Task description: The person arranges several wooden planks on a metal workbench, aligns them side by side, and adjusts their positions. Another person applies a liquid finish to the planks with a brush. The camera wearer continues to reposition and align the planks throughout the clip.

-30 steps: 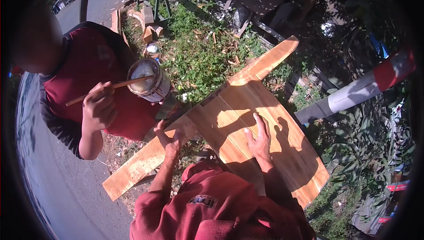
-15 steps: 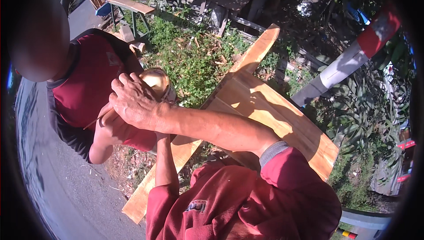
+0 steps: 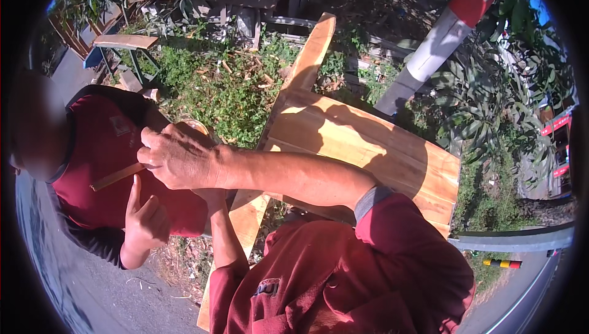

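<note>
My right hand (image 3: 181, 157) reaches across to the left, its fingers curled round one end of a flat, narrow wooden stick (image 3: 116, 176). The stick's other end points at a co-worker. My left hand (image 3: 212, 195) is mostly covered by the right one; only the part by the wrist shows, so its fingers and any hold are hidden. Behind my right hand a round can (image 3: 197, 126) shows just a bit of its rim. The co-worker's hand (image 3: 147, 220) has its index finger raised, the tip at or very near the stick's lower edge.
The co-worker in a dark red shirt (image 3: 104, 156) stands close on the left. To the right lies a broad panel of joined wooden boards (image 3: 356, 143), with long planks (image 3: 316, 45) at its side. Farther off are a red-and-white pole (image 3: 438, 45) and a small bench (image 3: 126, 42).
The co-worker's hand has dropped away from mine, index finger now extended. The stick has turned and shows its broad side. More of the can is now hidden behind my right hand. The view has shifted.
</note>
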`<state>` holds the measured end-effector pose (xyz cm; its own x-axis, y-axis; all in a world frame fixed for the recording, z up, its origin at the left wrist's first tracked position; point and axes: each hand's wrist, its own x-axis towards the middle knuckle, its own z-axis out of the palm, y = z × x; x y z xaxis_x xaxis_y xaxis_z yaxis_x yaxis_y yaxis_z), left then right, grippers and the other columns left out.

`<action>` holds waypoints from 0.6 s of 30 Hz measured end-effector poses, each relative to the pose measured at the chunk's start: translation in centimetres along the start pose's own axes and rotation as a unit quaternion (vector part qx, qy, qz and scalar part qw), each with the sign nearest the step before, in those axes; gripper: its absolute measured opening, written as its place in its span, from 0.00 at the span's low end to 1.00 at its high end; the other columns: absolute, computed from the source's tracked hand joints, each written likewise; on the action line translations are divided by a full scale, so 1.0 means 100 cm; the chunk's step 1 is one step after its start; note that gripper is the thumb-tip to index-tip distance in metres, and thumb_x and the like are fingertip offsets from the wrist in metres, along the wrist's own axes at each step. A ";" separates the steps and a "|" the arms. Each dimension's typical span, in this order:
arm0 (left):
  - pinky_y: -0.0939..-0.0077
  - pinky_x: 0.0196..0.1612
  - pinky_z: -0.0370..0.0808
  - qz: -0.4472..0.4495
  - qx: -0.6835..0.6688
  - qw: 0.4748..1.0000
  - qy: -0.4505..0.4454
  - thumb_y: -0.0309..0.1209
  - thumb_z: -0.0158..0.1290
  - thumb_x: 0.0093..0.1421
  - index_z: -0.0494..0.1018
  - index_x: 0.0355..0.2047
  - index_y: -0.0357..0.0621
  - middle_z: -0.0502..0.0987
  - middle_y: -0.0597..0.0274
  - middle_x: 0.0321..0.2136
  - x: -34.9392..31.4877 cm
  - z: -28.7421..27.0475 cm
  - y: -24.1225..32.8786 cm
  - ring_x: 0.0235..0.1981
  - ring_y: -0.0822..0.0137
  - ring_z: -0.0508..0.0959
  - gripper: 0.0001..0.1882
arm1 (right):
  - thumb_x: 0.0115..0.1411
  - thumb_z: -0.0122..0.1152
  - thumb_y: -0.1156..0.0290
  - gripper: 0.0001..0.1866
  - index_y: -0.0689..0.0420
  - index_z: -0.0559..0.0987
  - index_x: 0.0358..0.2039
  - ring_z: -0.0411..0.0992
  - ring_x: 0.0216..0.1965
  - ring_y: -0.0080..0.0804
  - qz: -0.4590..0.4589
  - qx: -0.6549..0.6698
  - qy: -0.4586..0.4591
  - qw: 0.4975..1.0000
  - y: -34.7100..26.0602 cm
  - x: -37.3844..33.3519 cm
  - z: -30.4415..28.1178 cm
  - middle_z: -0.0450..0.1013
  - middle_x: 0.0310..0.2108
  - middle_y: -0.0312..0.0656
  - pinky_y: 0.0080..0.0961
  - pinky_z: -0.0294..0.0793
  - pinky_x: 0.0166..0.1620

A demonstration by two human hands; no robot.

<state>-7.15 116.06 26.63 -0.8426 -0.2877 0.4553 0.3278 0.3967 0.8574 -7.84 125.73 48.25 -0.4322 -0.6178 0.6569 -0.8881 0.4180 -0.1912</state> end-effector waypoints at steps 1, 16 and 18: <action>0.58 0.67 0.55 -0.002 -0.002 1.000 0.017 0.43 0.72 0.40 0.52 0.64 0.34 0.63 0.46 0.61 -0.003 -0.005 0.005 0.61 0.52 0.65 0.57 | 0.54 0.59 0.70 0.05 0.57 0.76 0.28 0.72 0.32 0.38 -0.027 -0.016 0.024 0.999 0.005 -0.007 -0.009 0.69 0.26 0.41 0.37 0.74 0.31; 0.60 0.61 0.65 0.078 -0.209 0.945 -0.239 0.42 0.76 0.30 0.52 0.62 0.38 0.65 0.49 0.55 -0.115 0.094 0.082 0.56 0.56 0.69 0.62 | 0.60 0.61 0.67 0.09 0.55 0.81 0.39 0.75 0.37 0.32 0.327 0.154 -0.031 0.932 0.013 -0.217 -0.148 0.77 0.35 0.39 0.30 0.73 0.43; 0.60 0.61 0.65 0.064 -0.220 0.944 -0.237 0.41 0.76 0.30 0.53 0.61 0.38 0.66 0.50 0.54 -0.130 0.103 0.076 0.55 0.57 0.69 0.61 | 0.61 0.59 0.70 0.08 0.56 0.81 0.39 0.75 0.36 0.28 0.442 0.188 -0.004 0.877 0.012 -0.241 -0.166 0.76 0.33 0.38 0.28 0.74 0.42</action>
<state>1.92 131.85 24.76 -0.8464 0.2020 0.4928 0.4977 -0.0293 0.8668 4.15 152.17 44.29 -0.9774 -0.1689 0.1268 -0.1946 0.4873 -0.8513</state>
